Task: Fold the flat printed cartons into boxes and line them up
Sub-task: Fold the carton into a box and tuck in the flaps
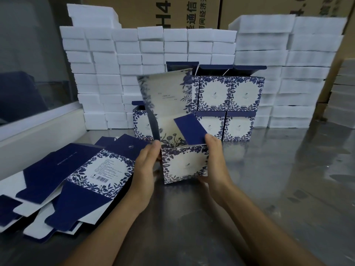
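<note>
Head view: a half-folded box (184,164) stands on the steel desk (278,179) between both hands. The left hand (146,169) lies flat against its left wall, fingers (151,150) straight and pressed together, tips at the top corner. The right hand (215,162) cups the right wall, fingers curled round the lower edge, thumb (210,139) pressing a navy side flap (192,129) inward. The lid (167,91) stands upright (blurred). Flat cartons (80,181) lie fanned out to the left. Finished boxes (228,104) sit stacked behind, in front of white foam blocks (119,73).
</note>
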Tool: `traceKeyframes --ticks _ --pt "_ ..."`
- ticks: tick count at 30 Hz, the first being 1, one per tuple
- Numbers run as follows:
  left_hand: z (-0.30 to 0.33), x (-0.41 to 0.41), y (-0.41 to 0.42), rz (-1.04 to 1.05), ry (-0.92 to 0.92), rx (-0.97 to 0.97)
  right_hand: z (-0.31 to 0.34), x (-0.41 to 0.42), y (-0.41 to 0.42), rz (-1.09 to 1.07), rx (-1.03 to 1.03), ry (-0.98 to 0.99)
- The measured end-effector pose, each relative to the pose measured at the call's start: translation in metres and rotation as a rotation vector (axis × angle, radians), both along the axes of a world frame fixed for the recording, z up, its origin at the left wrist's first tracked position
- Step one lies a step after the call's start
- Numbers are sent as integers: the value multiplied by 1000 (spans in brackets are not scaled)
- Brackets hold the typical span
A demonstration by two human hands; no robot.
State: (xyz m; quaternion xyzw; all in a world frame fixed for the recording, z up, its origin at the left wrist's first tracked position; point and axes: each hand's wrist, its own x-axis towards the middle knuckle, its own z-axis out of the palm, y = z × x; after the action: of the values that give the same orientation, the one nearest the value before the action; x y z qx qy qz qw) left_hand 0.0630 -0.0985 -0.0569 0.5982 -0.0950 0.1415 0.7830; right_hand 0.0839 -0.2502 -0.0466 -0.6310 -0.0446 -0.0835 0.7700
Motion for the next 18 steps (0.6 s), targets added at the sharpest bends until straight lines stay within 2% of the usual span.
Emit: traceKeyframes --ticks 2,4,7,13,18 --pt "2 -1 -1 -39 97 -81 -2 1 -2 -17 -5 -25" --pt "4 -1 -1 -11 132 -70 -5 2 -2 -43 -9 -63" --pt "6 0 -1 34 140 -2 -6 3 -1 -58 -35 -126" --pt "8 4 -2 46 178 14 -5 -1 -1 -83 -57 -262" --pt "8 4 -1 196 136 76 -7 0 0 -133 -104 -353"
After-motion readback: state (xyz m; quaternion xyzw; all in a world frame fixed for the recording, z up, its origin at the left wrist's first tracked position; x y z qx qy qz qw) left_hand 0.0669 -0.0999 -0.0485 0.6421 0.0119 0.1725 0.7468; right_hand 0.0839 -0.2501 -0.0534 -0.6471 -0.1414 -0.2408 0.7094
